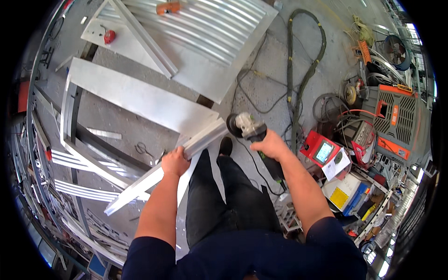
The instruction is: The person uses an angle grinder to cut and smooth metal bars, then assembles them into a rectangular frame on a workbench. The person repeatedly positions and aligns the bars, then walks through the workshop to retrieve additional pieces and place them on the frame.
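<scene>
Holding the long aluminium profile (186, 156) with my left hand (175, 162), I am keeping my grip clamped around it near its upper end. My right hand (270, 145) is gripping the angle grinder (249, 128) tightly, its disc just beside the profile's end, above the concrete floor (270, 65).
</scene>
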### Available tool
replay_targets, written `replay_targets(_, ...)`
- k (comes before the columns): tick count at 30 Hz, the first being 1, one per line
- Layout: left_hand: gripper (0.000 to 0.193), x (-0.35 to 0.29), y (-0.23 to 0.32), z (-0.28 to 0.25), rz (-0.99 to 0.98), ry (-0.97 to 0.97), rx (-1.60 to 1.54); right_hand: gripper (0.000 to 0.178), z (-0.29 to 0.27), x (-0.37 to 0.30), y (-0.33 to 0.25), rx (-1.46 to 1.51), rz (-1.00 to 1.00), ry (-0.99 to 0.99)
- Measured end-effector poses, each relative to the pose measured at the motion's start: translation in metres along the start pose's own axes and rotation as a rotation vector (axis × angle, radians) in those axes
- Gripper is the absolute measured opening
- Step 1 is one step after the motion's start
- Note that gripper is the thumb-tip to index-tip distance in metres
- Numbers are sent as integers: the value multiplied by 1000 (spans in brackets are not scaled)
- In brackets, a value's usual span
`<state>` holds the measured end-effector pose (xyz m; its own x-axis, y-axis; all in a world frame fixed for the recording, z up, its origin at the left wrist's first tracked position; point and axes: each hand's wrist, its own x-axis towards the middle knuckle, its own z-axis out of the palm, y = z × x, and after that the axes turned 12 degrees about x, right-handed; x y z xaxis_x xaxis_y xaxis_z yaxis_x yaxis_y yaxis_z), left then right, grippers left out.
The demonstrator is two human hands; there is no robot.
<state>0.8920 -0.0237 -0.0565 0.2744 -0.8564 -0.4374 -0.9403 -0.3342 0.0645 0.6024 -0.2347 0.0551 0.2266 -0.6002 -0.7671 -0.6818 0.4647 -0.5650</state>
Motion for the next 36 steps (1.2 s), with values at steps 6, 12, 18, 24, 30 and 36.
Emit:
replay_targets(6, 17, 0, 2, -6, 11, 21, -30, 51, 4, 10, 12, 69, -63, -28)
replay_targets(12, 18, 0, 2, -4, 4, 17, 0, 48, 1, 5, -4, 34, -3, -8)
replay_targets(18, 19, -1, 2, -2, 3, 35, 5, 47, 4, 0, 3, 39, -32, 8)
replay_targets(24, 18, 0, 3, -4, 2, 29, 2, 48, 9, -3, -2, 19, 4, 2)
replay_targets(30, 18, 1, 3, -4, -8, 3, 3, 54, 10, -1, 7, -43, 5, 39)
replay_targets(36, 19, 0, 2, -4, -2, 14, 9, 57, 9, -4, 15, -19, -30, 41)
